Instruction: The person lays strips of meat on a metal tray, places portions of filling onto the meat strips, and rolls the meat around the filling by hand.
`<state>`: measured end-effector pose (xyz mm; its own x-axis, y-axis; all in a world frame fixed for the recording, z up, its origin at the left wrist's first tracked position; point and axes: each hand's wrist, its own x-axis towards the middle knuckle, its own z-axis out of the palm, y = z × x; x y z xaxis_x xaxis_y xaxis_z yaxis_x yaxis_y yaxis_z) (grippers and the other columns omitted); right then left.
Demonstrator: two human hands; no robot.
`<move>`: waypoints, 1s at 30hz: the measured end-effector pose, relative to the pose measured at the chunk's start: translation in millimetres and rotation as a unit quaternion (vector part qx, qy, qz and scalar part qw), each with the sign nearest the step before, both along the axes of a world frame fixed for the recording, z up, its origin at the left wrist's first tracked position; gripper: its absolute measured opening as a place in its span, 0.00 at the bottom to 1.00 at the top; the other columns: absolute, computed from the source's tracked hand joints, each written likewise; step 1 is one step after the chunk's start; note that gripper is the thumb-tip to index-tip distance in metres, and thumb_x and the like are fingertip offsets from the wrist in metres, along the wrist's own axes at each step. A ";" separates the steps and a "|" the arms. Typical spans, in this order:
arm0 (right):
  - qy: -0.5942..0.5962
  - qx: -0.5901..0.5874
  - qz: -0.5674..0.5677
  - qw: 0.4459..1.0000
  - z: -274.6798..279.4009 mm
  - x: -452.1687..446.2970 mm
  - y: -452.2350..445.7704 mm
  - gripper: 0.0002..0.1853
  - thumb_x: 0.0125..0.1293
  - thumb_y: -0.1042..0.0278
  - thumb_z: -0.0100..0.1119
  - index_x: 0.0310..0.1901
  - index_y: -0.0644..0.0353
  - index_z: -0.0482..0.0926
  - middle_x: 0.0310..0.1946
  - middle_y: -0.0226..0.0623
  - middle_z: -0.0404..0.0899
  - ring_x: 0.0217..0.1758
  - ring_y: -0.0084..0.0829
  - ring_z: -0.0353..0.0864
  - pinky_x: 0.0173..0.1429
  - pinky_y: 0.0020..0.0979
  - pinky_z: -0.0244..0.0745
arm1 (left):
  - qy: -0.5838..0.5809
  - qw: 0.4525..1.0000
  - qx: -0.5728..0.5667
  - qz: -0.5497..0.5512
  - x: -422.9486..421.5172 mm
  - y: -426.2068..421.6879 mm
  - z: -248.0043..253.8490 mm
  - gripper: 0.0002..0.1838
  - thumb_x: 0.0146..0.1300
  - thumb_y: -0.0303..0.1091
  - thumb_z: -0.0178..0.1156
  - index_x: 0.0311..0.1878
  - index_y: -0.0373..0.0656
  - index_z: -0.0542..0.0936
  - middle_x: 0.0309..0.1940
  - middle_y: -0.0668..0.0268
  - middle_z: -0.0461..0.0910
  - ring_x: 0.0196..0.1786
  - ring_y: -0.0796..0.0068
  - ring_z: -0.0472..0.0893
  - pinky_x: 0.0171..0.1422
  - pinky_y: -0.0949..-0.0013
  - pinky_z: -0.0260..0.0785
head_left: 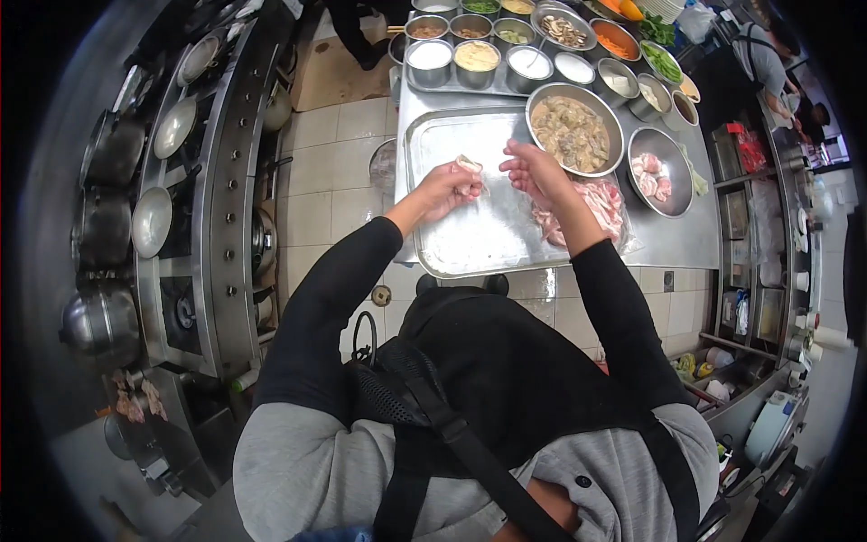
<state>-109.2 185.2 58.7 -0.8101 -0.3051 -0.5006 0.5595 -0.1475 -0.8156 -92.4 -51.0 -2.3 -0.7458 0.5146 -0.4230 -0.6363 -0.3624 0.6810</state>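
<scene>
Clock taken from the tray's centre, twelve being the edge farthest from us.

- Left hand [445,190], nine o'clock: thumb and fingertips pinching a pale, soft piece [469,164], apparently raw meat. We judge it slippery; a loose pinch could let it unfold or drop, since no second hand supports it.
- Right hand [538,173], between two and three o'clock: fingers loosely bent and parted, nothing visible in them, apart from the piece. We cannot tell how moist the fingertips are; wet ones would grip poorly.
- Tray [442,253], metal, shallow, beneath both hands: its surface looks slick, so a dropped piece might slide.
- Bag of raw meat [605,206], three to four o'clock, partly hidden by our right forearm: a low elbow could drag the plastic and shift the strips.
- Large bowl of sauced pieces [574,134], two o'clock, overlapping the tray's rim in view: we cannot tell whether it rests there; if so, a knock by the right wrist could tip it.
- Smaller bowl [668,204], three o'clock, farther out, holding pink meat pieces [652,176].
- Tub of white powder [429,56], eleven o'clock, uncovered: drips from our fingers, if carried over it, could foul the contents.
</scene>
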 end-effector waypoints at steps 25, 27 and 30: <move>0.330 0.658 -0.070 0.673 -22.4 -30.1 322.6 0.28 0.65 0.51 0.65 0.63 0.58 0.77 0.61 0.50 0.77 0.63 0.45 0.79 0.62 0.43 0.76 | 0.260 0.868 -0.416 -0.075 39.8 41.8 87.3 0.20 0.68 0.38 0.67 0.57 0.34 0.82 0.39 0.66 0.84 0.41 0.81 0.80 0.48 0.74 0.72; 0.389 0.655 -0.066 0.645 2.6 -25.9 318.7 0.27 0.63 0.48 0.66 0.56 0.60 0.82 0.53 0.50 0.83 0.57 0.47 0.83 0.60 0.43 0.78 | 0.306 0.849 -0.424 -0.076 42.8 53.7 70.6 0.18 0.67 0.37 0.68 0.55 0.35 0.84 0.35 0.68 0.83 0.37 0.82 0.79 0.45 0.75 0.72; 0.273 0.497 0.065 0.821 28.0 6.6 261.5 0.21 0.62 0.50 0.67 0.43 0.62 0.86 0.38 0.47 0.87 0.46 0.48 0.86 0.52 0.44 0.80 | 0.338 0.835 -0.422 -0.100 50.6 81.6 68.3 0.15 0.67 0.35 0.68 0.53 0.37 0.85 0.32 0.71 0.81 0.35 0.83 0.77 0.43 0.76 0.72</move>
